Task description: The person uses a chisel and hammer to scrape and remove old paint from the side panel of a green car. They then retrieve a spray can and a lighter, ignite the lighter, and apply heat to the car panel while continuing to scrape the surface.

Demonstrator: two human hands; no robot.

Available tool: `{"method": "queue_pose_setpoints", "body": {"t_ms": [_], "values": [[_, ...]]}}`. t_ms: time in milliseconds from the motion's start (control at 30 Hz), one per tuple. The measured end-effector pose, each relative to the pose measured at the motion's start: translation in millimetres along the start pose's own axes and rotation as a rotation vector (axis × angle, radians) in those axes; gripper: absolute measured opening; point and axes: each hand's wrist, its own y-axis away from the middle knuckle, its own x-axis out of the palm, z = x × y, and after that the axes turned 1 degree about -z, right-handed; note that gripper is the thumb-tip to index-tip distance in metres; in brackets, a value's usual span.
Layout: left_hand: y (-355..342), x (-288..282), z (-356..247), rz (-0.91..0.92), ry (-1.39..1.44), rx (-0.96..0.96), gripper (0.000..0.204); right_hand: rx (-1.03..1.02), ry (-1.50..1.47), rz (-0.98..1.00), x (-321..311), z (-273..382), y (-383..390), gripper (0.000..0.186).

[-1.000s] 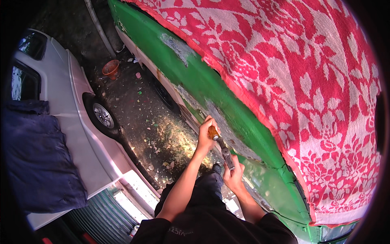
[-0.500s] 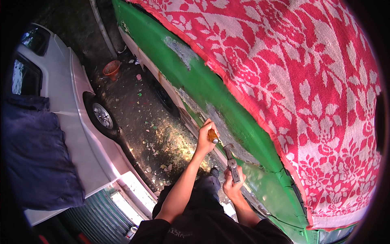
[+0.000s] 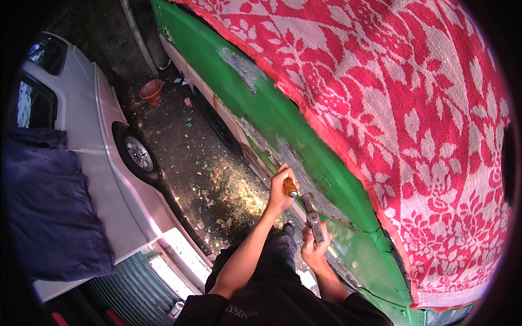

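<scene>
Both hands raised at green car panel (image 3: 283, 117): left hand (image 3: 281, 187) gripping orange-handled tool (image 3: 290, 188), right hand (image 3: 314, 247) gripping hammer (image 3: 312, 216).

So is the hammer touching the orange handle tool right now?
Cannot tell. In the head view the hammer head sits right beside the orange-handled tool held in the left hand, but any contact or gap is too small to see.

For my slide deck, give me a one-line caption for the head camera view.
Left hand holds an orange-handled tool and right hand a hammer against a green car body.
</scene>
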Motion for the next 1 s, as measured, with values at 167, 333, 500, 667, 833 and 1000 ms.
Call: {"method": "queue_pose_setpoints", "body": {"t_ms": [167, 333, 500, 667, 833, 1000], "values": [[-3.5, -2.9, 6.1, 0.022, -0.062, 0.046, 0.025, 0.041, -0.027, 0.017, -1.3, -4.9, 4.4, 0.02], [-12.7, -10.8, 2.2, -0.022, -0.081, 0.152, 0.026, 0.071, -0.042, 0.028, -4.4, -3.5, 1.2, 0.015], [-5.7, -1.3, -0.1, -0.079, 0.009, 0.004, 0.027, 0.136, -0.042, 0.056, -11.1, 3.0, -1.2, 0.015], [-2.7, 1.1, -1.9, -0.034, 0.007, 0.006, 0.028, 0.168, -0.061, 0.057, -9.8, -0.4, -1.1, 0.025], [-2.2, -4.7, 4.9, 0.004, 0.056, -0.002, 0.027, 0.118, -0.041, 0.08, -8.4, 2.8, -3.9, 0.025], [-3.6, -0.7, -2.5, 0.005, 0.062, -0.038, 0.028, -0.071, 0.031, 0.066, -3.9, 0.0, -3.8, 0.021]]}}
